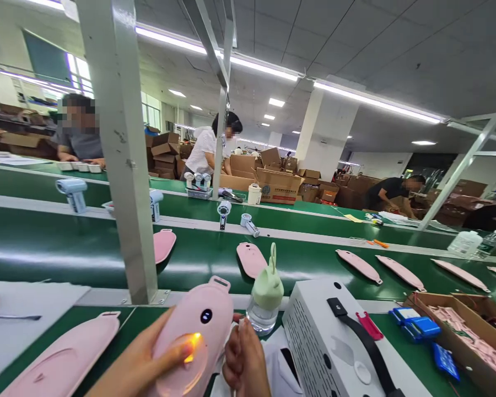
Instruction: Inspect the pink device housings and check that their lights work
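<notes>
Left hand (144, 361) wrapped around a pink oval device (194, 336), thumb pressed on its glowing orange spot. Right hand (243, 364) just beside, fingers curled tight around a thin white stick, barely visible. Directly beyond the right hand, a clear bottle with green cap (265, 298); to its right, a white perforated box (334, 342) bearing a black strap. Left of the left hand, another pink shell (62, 355) lying flat. Farther off, more pink shells along the green conveyor belt (66, 248).
</notes>
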Available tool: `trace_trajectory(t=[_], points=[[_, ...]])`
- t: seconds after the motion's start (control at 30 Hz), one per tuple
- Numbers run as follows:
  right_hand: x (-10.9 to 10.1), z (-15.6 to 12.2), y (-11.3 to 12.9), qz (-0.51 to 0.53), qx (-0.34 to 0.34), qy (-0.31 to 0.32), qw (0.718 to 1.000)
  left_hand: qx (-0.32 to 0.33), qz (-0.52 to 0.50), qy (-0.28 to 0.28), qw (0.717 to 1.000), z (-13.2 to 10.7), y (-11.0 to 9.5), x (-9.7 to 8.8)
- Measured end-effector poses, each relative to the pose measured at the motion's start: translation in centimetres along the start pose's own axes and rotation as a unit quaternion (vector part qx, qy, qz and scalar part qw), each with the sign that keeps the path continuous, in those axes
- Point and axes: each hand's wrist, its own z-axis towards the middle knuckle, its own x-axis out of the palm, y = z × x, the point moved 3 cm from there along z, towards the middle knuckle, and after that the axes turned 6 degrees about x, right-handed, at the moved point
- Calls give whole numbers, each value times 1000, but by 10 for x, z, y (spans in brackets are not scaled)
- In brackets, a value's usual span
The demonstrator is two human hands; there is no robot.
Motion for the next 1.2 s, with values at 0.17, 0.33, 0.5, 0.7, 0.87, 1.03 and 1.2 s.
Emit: trace_trajectory(t=[0.17,0.33,0.5,0.7,0.87,1.03,1.2], points=[[-3,-11,8,-22,21,-84,996,-16,-88,89,992,8,4,29],[-8,-12,-1,-57,25,-93,994,-34,-78,101,991,-1,8,30],[-7,-15,0,-63,37,-98,993,-28,-48,107,993,-3,8,26],[7,-22,10,-41,26,-83,995,-25,-32,136,990,-2,9,24],[9,-24,13,-33,15,-94,995,-35,69,184,980,-5,3,8],[6,-22,10,-41,14,-86,995,-50,147,283,946,-11,1,-12],[0,-19,7,-48,13,-79,996,-15,183,303,935,-11,18,-17]])
